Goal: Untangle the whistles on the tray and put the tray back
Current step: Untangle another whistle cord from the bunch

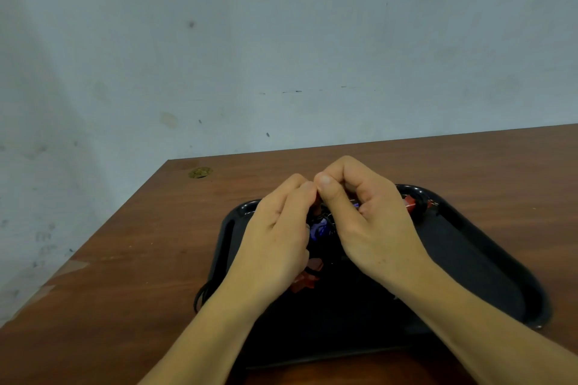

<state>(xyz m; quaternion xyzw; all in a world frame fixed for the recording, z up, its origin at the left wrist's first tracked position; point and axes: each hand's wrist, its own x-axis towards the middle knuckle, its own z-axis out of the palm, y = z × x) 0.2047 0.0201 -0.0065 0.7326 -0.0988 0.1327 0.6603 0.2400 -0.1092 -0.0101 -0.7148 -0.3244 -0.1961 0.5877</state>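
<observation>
- Far left: a pale, scuffed wall [125, 40] stands behind the brown wooden table [125, 259]; a small brass-coloured fitting [200, 172] is set into the table near its back corner.
- Black cord loops [203, 294] spill over the left rim of the black tray [488, 259], which lies on the table in front of me.
- My left hand [278, 237] hangs over the tray's left half, its fingers curled inward and clamped on the knot of whistles [320, 225].
- The knot shows between my two hands: black cord, a blue-purple piece and a dark red piece, held above the tray floor; my hands hide most of it.
- Two translucent red whistles [308, 275] lie on the tray just beside my left wrist.
- My right hand [372, 222] meets the left, thumb and forefinger pinched on the same knot.
- Far right: another red whistle [410, 205] rests against the tray's back rim, behind my right hand.
</observation>
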